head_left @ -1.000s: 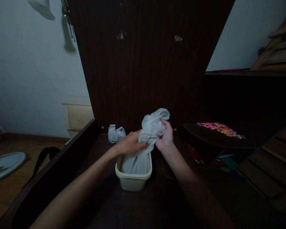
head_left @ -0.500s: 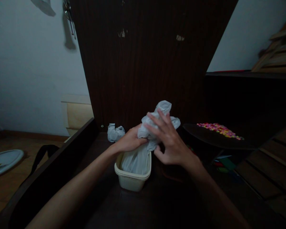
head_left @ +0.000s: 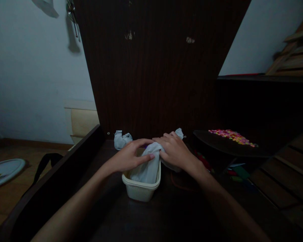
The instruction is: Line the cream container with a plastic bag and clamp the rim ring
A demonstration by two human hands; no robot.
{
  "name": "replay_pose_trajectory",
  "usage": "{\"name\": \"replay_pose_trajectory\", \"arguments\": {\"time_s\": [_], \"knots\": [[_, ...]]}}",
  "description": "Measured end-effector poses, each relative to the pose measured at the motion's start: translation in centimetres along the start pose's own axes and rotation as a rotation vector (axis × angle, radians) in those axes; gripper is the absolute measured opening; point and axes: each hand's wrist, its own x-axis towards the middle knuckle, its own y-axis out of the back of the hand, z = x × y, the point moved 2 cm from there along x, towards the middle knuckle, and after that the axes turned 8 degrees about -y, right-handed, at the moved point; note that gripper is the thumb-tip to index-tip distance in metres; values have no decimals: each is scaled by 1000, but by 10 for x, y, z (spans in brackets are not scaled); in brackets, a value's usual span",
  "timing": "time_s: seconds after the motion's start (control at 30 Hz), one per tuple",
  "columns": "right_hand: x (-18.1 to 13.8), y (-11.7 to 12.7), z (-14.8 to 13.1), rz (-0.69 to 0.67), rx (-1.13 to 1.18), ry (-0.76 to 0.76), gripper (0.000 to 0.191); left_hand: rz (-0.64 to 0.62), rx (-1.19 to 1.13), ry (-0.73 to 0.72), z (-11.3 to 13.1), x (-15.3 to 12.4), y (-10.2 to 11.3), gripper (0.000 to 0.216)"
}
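A cream plastic basket (head_left: 141, 194) sits on the dark surface, with a thin white plastic bag (head_left: 150, 169) partly inside it and draped over its right rim. My left hand (head_left: 130, 156) reaches over the basket's far left side, its thumb lying on the bag and its fingers curved round the far part of it. On the right rim, my right hand (head_left: 175, 149) is closed over the gathered bag. White plastic sticks out beyond its fingers and below the palm. The far end of the basket is mostly hidden by my hands.
A crumpled white plastic bag (head_left: 122, 139) lies at the back left against the dark upright panel (head_left: 154, 77). To the right, a curved shelf (head_left: 209, 141) holds many small colourful pieces (head_left: 232, 136). A raised side board (head_left: 63, 174) borders the left.
The bunched bag that stood up above the basket is now pressed down and spread over the right rim. My right hand has come down onto it; my left thumb now shows on the bag.
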Motion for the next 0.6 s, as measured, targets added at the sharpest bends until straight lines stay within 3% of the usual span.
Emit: {"name": "replay_pose_trajectory", "arguments": {"time_s": [0.07, 0.2, 0.43, 0.5, 0.6], "knots": [[2, -2, 3, -43, 87, -51, 26, 3, 24, 43, 0, -11, 7, 45], [7, -2, 8, -20, 334, -143, 19, -91, 54, 90, -2, -32, 15, 70], [14, -6, 10, 34, 789, -151, 30, -137, 127, 119, -10, -51, 12, 95], [16, -8, 9, -12, 943, -140, 36, -133, 132, 150, -12, -54, 10, 97], [15, -11, 8, -179, 1167, -189, 29, -134, 134, 191, -14, -58, 5, 101]]}}
